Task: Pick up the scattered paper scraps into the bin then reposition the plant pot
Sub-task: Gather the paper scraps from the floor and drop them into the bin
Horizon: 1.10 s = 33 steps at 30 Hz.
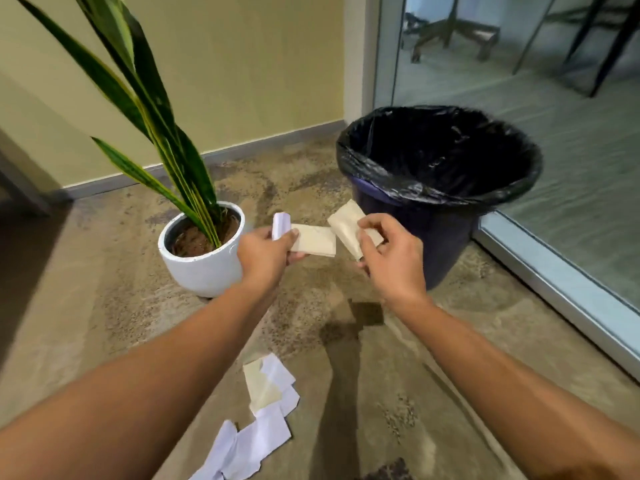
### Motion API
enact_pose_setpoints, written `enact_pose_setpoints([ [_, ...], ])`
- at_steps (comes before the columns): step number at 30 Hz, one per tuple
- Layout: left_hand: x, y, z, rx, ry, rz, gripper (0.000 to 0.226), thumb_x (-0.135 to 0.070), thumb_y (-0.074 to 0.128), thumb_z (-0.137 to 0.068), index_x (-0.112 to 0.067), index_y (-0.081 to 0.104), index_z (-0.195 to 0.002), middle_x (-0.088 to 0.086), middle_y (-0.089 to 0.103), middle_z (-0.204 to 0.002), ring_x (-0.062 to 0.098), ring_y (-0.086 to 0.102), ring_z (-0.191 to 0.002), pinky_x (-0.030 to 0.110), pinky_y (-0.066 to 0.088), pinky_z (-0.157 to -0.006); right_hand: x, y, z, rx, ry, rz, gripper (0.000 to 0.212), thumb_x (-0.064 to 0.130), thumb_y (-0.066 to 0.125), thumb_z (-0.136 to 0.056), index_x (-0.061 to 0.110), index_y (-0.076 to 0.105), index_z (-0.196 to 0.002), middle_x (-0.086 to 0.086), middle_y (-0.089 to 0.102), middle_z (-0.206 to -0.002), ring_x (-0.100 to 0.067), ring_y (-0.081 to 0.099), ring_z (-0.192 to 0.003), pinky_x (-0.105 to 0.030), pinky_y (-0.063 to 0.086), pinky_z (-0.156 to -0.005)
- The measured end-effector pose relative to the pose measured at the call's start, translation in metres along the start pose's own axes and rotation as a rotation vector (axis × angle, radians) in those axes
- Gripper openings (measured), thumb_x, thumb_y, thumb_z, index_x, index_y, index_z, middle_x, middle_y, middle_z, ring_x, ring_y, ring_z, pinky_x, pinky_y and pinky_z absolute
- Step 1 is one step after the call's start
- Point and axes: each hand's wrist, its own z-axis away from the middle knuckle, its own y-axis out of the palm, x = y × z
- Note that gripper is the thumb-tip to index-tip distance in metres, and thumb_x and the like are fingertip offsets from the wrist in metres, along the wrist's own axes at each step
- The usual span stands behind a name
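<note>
A mottled brown floor (138,306) runs up to a pale yellow wall (259,64), with a glass door (554,98) on the right.

In the head view, both bare arms reach forward above the floor. The left hand (265,252) has its fingers (289,235) closed on a cream paper scrap (315,240) and a folded white scrap (280,225). The right hand (389,252) pinches another cream scrap (348,226), which is tilted, near the front rim of the bin. The two cream pieces nearly meet between the hands.

The bin (446,244), dark with a black liner (440,192), stands just behind the right hand. The white plant pot (201,268), holding long striped leaves (149,109), sits left of the bin, beside the left hand.

More paper scraps (265,410), white and cream, lie overlapping on the floor between the forearms.
</note>
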Motion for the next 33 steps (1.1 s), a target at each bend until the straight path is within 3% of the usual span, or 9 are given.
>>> enact_pose_setpoints([
  [6,-0.092,0.073,0.007,0.127,0.154,0.204,0.035,0.000,0.067,-0.080,0.012,0.057,-0.111,0.013,0.062,-0.090,0.015,0.062,-0.059,0.013,0.053,-0.046,0.032,-0.052,-0.032,-0.295,-0.026,-0.162,0.021,0.017,0.061,-0.086,0.025,0.055,-0.103,0.020,0.061,-0.071,0.006,0.064,-0.053,-0.018,0.055,-0.064],
  [9,-0.109,0.102,0.016,0.241,0.113,0.189,0.023,0.004,0.069,-0.077,0.007,0.057,-0.097,0.018,0.059,-0.089,0.019,0.063,-0.057,0.016,0.055,-0.048,0.037,-0.070,-0.048,-0.217,0.086,-0.133,0.053,0.017,0.068,-0.080,0.021,0.044,-0.128,0.013,0.057,-0.097,-0.002,0.067,-0.065,-0.040,0.056,-0.084],
  [12,-0.113,0.119,0.023,0.334,0.051,0.141,0.059,0.001,0.072,-0.075,0.008,0.039,-0.124,0.023,0.057,-0.103,0.029,0.067,-0.078,0.028,0.059,-0.065,0.037,-0.078,-0.055,-0.156,0.160,-0.063,0.065,0.020,0.067,-0.080,0.024,0.034,-0.136,-0.004,0.050,-0.131,-0.020,0.069,-0.086,-0.040,0.052,-0.092],
  [15,-0.108,0.123,0.025,0.357,0.043,0.109,0.066,0.000,0.070,-0.078,0.005,0.033,-0.131,0.018,0.059,-0.092,0.023,0.062,-0.066,0.027,0.055,-0.069,0.033,-0.078,-0.053,-0.186,0.144,-0.061,0.054,0.016,0.065,-0.081,0.022,0.041,-0.130,-0.005,0.050,-0.133,-0.019,0.069,-0.087,-0.039,0.053,-0.090],
  [19,-0.092,0.110,0.028,0.311,0.093,0.093,0.032,0.006,0.062,-0.083,-0.001,0.047,-0.110,0.016,0.059,-0.082,0.018,0.061,-0.061,0.019,0.054,-0.049,0.028,-0.064,-0.037,-0.213,0.047,-0.082,0.024,0.007,0.061,-0.082,0.018,0.054,-0.102,-0.002,0.061,-0.107,-0.015,0.069,-0.074,-0.042,0.057,-0.081],
  [22,-0.067,0.086,0.028,0.250,0.121,0.044,0.018,0.007,0.058,-0.085,-0.008,0.050,-0.091,0.010,0.061,-0.076,0.016,0.062,-0.058,0.016,0.052,-0.045,0.023,-0.043,-0.018,-0.107,-0.005,-0.077,0.018,0.005,0.059,-0.084,0.022,0.055,-0.090,-0.002,0.063,-0.095,-0.014,0.068,-0.073,-0.037,0.059,-0.074],
  [26,-0.013,0.038,0.025,0.174,0.082,-0.048,0.017,0.003,0.057,-0.086,-0.013,0.051,-0.085,0.005,0.059,-0.070,0.012,0.059,-0.051,0.020,0.048,-0.045,0.009,-0.008,0.010,0.113,-0.056,0.115,0.015,0.003,0.057,-0.080,0.015,0.063,-0.088,-0.006,0.062,-0.096,-0.007,0.059,-0.065,-0.004,0.043,-0.063],
  [29,0.042,-0.007,0.025,0.093,-0.020,-0.145,0.014,0.001,0.061,-0.084,-0.008,0.052,-0.090,0.005,0.057,-0.067,0.004,0.056,-0.040,0.018,0.046,-0.040,-0.006,0.020,0.031,0.369,-0.020,0.286,0.018,0.008,0.056,-0.081,0.012,0.065,-0.097,-0.005,0.061,-0.102,-0.017,0.061,-0.079,-0.021,0.044,-0.076],
  [33,0.117,-0.075,0.034,0.000,-0.187,-0.459,0.012,-0.002,0.066,-0.079,-0.007,0.058,-0.086,0.009,0.059,-0.073,0.023,0.055,-0.062,0.035,0.049,-0.065,-0.029,0.056,0.054,0.719,-0.005,0.483,0.028,0.020,0.063,-0.083,0.017,0.060,-0.111,-0.006,0.057,-0.113,-0.022,0.058,-0.102,-0.032,0.047,-0.089],
])
